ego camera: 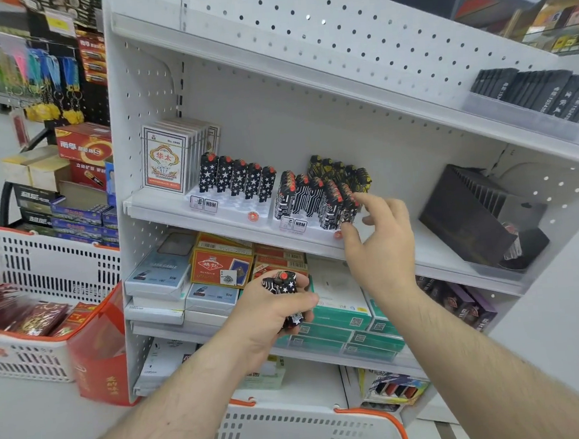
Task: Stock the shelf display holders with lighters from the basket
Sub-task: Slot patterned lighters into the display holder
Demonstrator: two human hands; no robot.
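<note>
Head view, white shop shelf (431, 254) straight ahead.

Left hand (275, 311) low and central, fingers and thumb curled round a small bunch of lighters (282, 288): black cases with white stars and line patterns, red tops poking out above the fist. How many in the bunch, cannot tell.

Right hand (380, 243) raised to the middle shelf, fingers spread and loosely bent. Thumb and forefinger sit against the right end lighter (345, 205) of the front row in the right holder (316, 227). Whether they pinch it or only touch it is unclear.

Right holder: white tray, NBM label on the front, packed with black line-pattern lighters, a yellow-and-black row (341, 171) behind them.

Left holder (227, 211): same white tray, one back row of star-pattern lighters (235, 176), front slots open.

Card packs (165, 156) stand just left of the left holder. A black ribbed stand (469, 213) sits well to the right on the same shelf.

White basket with orange handle (306, 430) at the bottom edge, below the hands; its contents are out of view. A second basket (50, 267) at left holds red packets
</note>
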